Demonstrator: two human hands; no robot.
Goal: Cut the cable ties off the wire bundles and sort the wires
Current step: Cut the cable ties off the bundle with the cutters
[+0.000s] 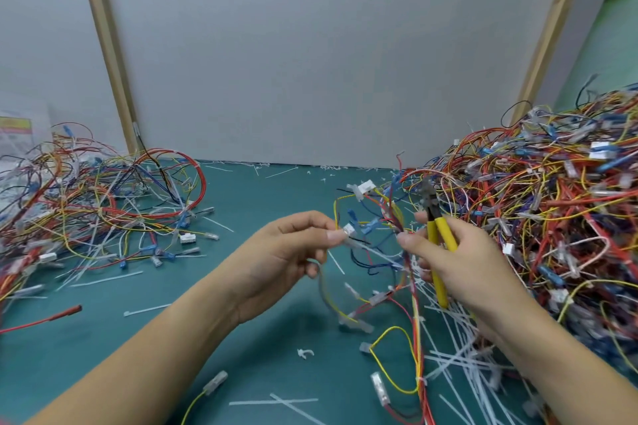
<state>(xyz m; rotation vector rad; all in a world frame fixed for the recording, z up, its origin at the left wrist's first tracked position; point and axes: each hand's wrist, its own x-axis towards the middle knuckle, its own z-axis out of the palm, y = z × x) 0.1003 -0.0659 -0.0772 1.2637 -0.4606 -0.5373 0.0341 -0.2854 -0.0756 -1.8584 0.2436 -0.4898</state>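
Grey panels (310, 45) behind, teal worktop (276, 203) littered with offcuts. Bundle (383, 217) is held up off the worktop at centre, between both hands, its lower wires trailing to 6 o'clock. Left hand (286, 252): grip pinched, thumb and forefinger, on a white connector (349, 228) at the bundle's 9 o'clock edge. Right hand (462, 262): grip clamped round the yellow cutters (436, 228), nose pointing to 12 o'clock, thumb tip also pressed to the bundle's wires. Cutter jaws are clear of the bundle, not on any tie. Loose pile (103, 203) at 9 o'clock, big tangled heap (552, 200) at 3 o'clock, cut ties (448, 355) heaped at 5 o'clock. My read: mid-task, inspect/spread step, hands pulling the bundle apart to find the next tie. A pale strip runs between the hands; could be a tie, too blurred to tell. Next move needs the cutter nose turned down to the tie and slipped under it without nicking insulation, left hand keeping tension. Then the freed wires likely go to the 9 o'clock pile.
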